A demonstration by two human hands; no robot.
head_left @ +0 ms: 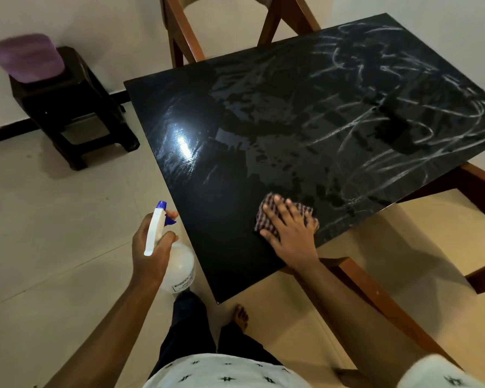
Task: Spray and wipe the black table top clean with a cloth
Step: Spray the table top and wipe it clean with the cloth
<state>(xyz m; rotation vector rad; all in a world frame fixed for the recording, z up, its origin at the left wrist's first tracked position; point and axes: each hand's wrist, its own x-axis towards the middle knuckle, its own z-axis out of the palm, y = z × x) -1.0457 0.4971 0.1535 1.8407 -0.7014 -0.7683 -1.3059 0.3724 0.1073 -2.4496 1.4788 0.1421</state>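
Note:
The black table top (235, 130) fills the middle and right of the head view; white smears and wet patches cover its far right part. My right hand (290, 228) lies flat with fingers spread on a checked cloth (268, 217), pressing it onto the table near the front edge. My left hand (149, 247) holds a white spray bottle (177, 264) with a blue nozzle, off the table's left edge above the floor. The nozzle points up and away toward the table.
A wooden chair (179, 32) stands at the table's far side. A dark stool (76, 107) with a purple tub (28, 57) on it sits by the wall at the left. Wooden table legs (375, 292) run under the right side. My bare foot (240, 315) is below the table's corner.

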